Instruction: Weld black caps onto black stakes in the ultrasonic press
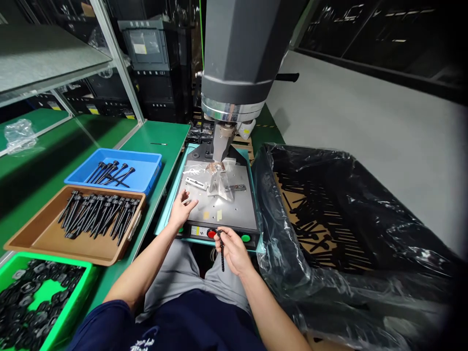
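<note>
The person's right hand [236, 253] pinches a slim black ribbed rod [222, 256] by its wider head end, thumb and fingertips closed around it, just beside the red button [211, 234] on the front panel of a bench press. The rod's long axis runs almost straight from the pinch back toward the person's lap, head end toward the machine, free tip toward the body; how steeply it hangs cannot be told from this angle. The left hand [182, 209] holds nothing: its fingers are loosely curled, thumb apart, over the front left corner of the metal base plate [237, 214]; whether it touches is unclear.

Straight ahead of the rod, farther from the body, a fixture [219, 187] draped in clear plastic sits mid-plate beneath the tapered press tool [222, 141]. The left hand appears slightly nearer the fixture, from its left; the right hand, with the rod, is in front of it.

Farther left, on a green worktop [166, 134], are a blue tray [149, 180] and a brown tray [40, 234] of black headed rods, then a green tray [71, 307] of small black parts. To the right stands a large box lined with dark plastic film [274, 234], with many black rods inside.
</note>
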Available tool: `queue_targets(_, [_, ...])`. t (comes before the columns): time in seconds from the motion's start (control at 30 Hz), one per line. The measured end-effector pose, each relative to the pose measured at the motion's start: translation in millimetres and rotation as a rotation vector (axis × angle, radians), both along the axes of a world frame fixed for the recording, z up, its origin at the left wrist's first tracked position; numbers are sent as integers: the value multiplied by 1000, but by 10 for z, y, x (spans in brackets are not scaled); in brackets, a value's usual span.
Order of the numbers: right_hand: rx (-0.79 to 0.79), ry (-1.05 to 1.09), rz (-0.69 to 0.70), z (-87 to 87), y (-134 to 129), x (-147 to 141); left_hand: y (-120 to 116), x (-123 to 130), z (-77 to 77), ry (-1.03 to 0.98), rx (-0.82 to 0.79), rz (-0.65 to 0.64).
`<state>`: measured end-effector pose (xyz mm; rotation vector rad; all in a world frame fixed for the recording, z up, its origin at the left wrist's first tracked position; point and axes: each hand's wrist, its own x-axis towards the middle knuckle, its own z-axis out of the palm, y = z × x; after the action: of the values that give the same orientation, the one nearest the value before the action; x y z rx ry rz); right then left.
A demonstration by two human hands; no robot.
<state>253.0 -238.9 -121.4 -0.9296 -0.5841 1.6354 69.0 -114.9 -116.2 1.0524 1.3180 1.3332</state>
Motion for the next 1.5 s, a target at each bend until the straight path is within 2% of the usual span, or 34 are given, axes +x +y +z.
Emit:
queue_targets(0.1, [-12,0,53,-7,28,-42,226,76,-22,-181,-117,-113])
queue_targets(0.2, [-31,16,101,-36,70,-97,239,151,53,-249,-195,-231])
queue_targets(0.33, [-80,58,180,-136,166,-240,87,170,311,-364,-179,-321])
queue_targets(0.43, [-99,76,243,-204,324,-466,-24,155,536,-511,-139,-392])
queue_targets(0.53, [3,90,262,-173,594,-731,-92,146,677,-646,-90,-417])
queue_targets(0.67, [265,29,56,25,1058,-876,-121,131,699,-723,-32,-394])
queue_targets(0.83, [380,-250,-206,222,1518,-600,-96,73,638,-691,-30,-325])
queue_targets(1.0, [520,-645,-436,309,1664,-301,-68,3,590,-679,-39,-308])
queue_targets(1.13, [579,-755,-620,360,1714,-224,-57,-27,547,-682,-27,-301])
queue_targets(1.23, [604,-776,-652,391,1789,-179,-43,-43,527,-693,-35,-336])
queue_targets(1.37, [635,-785,-607,431,1945,-116,1,-61,521,-694,-55,-366])
queue_targets(1.5, [550,-711,-610,447,2129,-130,67,-64,514,-693,-50,-385])
